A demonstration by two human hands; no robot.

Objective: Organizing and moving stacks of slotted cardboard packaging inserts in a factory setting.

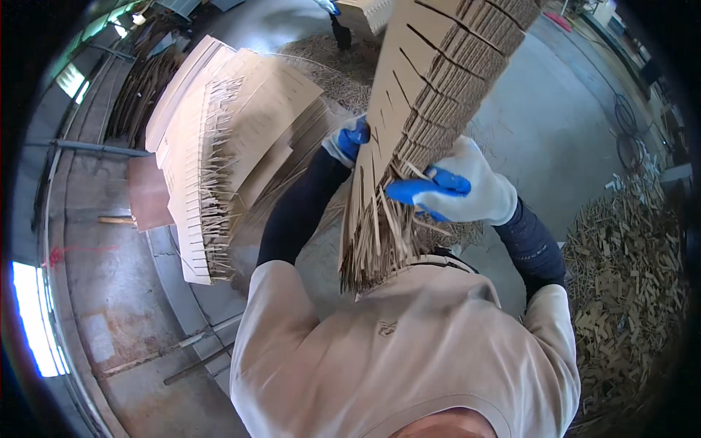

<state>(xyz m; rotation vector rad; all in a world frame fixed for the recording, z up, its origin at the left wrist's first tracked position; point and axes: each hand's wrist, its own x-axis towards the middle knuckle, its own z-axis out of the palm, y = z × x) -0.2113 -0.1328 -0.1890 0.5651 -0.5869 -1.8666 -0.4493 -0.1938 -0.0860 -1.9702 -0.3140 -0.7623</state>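
Note:
A thick stack of slotted cardboard sheets (pixel 445 80) stands tilted in front of me, its cut edges facing right. My left hand (pixel 349 141), in a white glove with blue coating, grips the stack's left side; part of its fingers is hidden behind the board. On the right edge, my right hand (pixel 460 188), gloved alike, has its fingers closed around thin cardboard strips (pixel 387 226). These loosened strips splay out at the stack's lower end, close to my waist.
To the left lies a large pile of slotted cardboard sheets (pixel 248 124) with frayed strips along one edge. A heap of cardboard scraps (pixel 628 285) covers the floor at right. More shreds (pixel 336 73) lie beyond the pile, near another person's leg (pixel 341 33).

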